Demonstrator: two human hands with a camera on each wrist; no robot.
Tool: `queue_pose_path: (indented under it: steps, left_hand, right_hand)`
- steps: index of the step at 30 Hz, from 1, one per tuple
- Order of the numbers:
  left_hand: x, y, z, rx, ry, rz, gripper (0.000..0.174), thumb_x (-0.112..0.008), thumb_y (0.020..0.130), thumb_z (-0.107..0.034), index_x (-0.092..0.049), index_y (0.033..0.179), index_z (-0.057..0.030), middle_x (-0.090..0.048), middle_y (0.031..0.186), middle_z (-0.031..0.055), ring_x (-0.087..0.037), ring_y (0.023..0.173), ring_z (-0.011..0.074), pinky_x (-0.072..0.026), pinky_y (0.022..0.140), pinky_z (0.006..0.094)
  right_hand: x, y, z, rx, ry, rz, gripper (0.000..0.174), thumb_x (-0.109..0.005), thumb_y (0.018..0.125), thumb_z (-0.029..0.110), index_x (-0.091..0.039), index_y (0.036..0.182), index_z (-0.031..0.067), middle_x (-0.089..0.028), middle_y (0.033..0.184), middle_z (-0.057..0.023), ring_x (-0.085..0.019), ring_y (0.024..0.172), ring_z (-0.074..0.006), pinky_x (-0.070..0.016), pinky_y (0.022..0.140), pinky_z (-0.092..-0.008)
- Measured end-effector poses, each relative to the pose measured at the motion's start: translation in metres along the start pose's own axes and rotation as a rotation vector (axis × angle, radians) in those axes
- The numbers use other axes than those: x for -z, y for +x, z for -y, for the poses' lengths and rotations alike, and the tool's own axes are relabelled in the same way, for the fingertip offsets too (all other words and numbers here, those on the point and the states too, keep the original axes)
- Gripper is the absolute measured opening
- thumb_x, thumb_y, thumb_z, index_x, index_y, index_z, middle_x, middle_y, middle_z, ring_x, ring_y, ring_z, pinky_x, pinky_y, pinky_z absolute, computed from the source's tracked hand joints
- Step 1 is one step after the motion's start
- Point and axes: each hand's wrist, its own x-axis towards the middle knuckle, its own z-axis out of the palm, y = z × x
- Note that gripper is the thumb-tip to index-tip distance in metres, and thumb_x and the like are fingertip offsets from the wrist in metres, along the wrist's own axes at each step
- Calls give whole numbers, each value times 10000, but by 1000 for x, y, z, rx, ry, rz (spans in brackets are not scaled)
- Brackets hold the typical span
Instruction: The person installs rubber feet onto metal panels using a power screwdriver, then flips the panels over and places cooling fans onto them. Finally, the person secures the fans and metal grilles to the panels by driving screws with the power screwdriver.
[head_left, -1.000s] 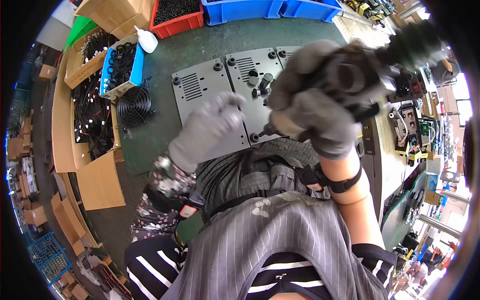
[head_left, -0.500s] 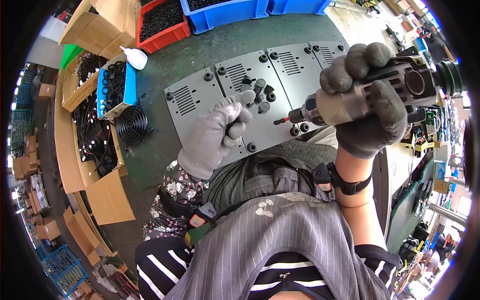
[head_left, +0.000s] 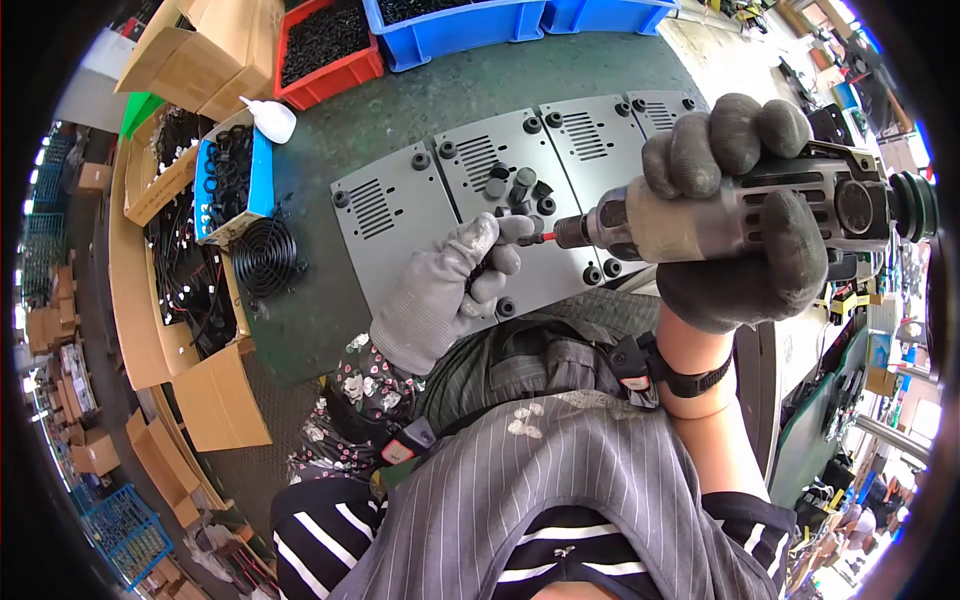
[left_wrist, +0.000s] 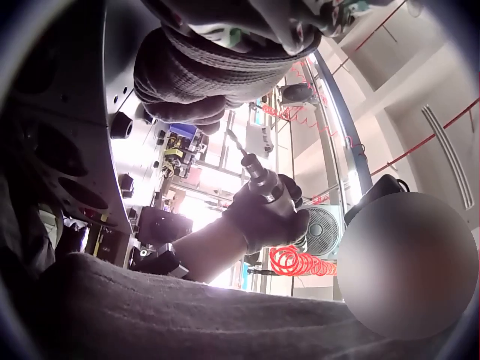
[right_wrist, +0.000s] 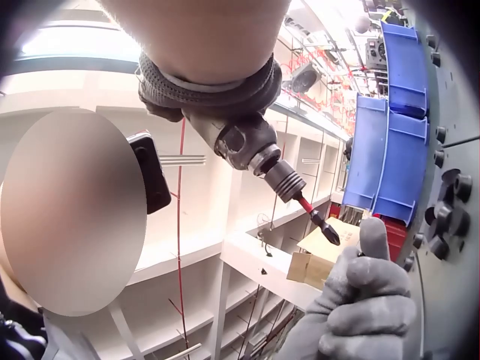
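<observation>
1. The red-and-black metal bit (right_wrist: 319,218) has neared the curled grey-gloved left hand (head_left: 430,292); whether that holds anything, I cannot tell.
2. The dark-gloved right hand (head_left: 740,288) wraps round the grey-and-black power driver (head_left: 690,218), pointing toward nine o'clock.

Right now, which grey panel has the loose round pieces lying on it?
The second panel from the left in the head view: loose round pieces cluster near its middle, unlike the others.
</observation>
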Motion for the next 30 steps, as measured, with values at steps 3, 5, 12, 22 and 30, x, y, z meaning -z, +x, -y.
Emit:
queue_pose_path:
  steps: [3,5,12,22,30]
  left_hand:
    - [0,3,0,74,-106,50,354,-404,984,-326,-540,1131,-35,-532,786,-22,-377,534,21,-320,447,139]
    - [1,5,3,114,-164,85,362,-418,974,-362,-547,1099,-47,-532,771,-4,-370,506,41,-315,423,165]
    - [-1,6,10,138,-264,91,379,-347,999,-341,-525,1111,-25,-529,784,11,-331,484,33,-277,374,158]
    - [-1,7,15,187,-433,236,378,-352,1000,-327,-528,1085,-3,-541,783,29,-321,474,29,-276,372,154]
    - [-16,1,14,117,-144,77,361,-392,989,-335,-557,1063,-22,-539,757,3,-349,499,23,-291,408,149]
  right_hand:
    - [-2,-3,-3,-12,-3,-12,440,-551,716,227,-447,1122,94,-389,874,-37,-416,724,-150,-345,646,-315]
    - [-4,-6,-3,-11,-17,-12,444,-548,716,230,-447,1126,94,-389,875,-36,-416,719,-150,-347,641,-316]
    - [-3,-14,-1,48,-37,39,441,-544,717,237,-448,1128,108,-366,853,-27,-417,706,-145,-338,619,-308]
    - [-4,-10,8,69,-90,171,372,-563,724,241,-447,1062,138,-344,820,-8,-423,694,-131,-336,595,-288]
    - [0,-24,7,99,-156,-1,371,-572,709,250,-440,1039,142,-338,806,-2,-417,673,-125,-332,580,-276]
